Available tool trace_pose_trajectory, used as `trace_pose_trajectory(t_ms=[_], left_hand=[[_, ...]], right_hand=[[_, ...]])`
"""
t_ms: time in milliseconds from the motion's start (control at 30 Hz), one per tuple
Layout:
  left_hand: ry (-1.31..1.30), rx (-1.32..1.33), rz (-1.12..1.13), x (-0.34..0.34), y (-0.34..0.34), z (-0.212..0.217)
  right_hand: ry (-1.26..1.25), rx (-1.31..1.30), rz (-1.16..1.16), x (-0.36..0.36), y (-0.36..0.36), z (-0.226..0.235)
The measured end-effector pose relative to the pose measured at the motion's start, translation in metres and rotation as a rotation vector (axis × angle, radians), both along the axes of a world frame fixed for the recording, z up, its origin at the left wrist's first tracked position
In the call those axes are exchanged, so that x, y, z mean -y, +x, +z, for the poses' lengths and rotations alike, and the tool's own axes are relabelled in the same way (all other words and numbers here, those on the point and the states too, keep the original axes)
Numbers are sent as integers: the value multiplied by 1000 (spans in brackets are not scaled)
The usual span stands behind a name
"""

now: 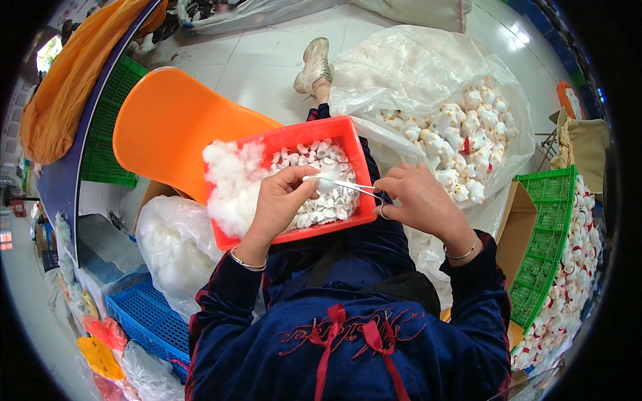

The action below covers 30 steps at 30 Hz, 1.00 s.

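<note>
Tweezers pinched in our right hand; our left hand fingers clutch white stuffing over the red tray.

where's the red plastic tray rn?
Head view, centre: the red plastic tray rests on the person's lap, under both hands, between the orange plastic chair and the clear bag of small white toys.

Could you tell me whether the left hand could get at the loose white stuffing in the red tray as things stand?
Probably yes: the left hand is already over the red tray, and the white stuffing lies uncovered right beside it. However, its fingers are pinching a small white piece, which the metal tool touches.
</note>
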<state>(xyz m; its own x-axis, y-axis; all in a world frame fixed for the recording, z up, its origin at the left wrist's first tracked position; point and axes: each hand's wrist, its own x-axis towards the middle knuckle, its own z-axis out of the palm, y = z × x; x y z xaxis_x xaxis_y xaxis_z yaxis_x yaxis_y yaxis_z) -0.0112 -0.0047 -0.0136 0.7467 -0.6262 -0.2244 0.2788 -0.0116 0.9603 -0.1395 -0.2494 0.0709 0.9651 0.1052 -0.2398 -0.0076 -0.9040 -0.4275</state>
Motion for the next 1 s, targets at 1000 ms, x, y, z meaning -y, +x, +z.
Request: trace_pose_trajectory(t_ms=[1000], left_hand=[[-258, -256, 121, 1, 2, -12]], right_hand=[[160, 64, -73, 13, -13, -18]])
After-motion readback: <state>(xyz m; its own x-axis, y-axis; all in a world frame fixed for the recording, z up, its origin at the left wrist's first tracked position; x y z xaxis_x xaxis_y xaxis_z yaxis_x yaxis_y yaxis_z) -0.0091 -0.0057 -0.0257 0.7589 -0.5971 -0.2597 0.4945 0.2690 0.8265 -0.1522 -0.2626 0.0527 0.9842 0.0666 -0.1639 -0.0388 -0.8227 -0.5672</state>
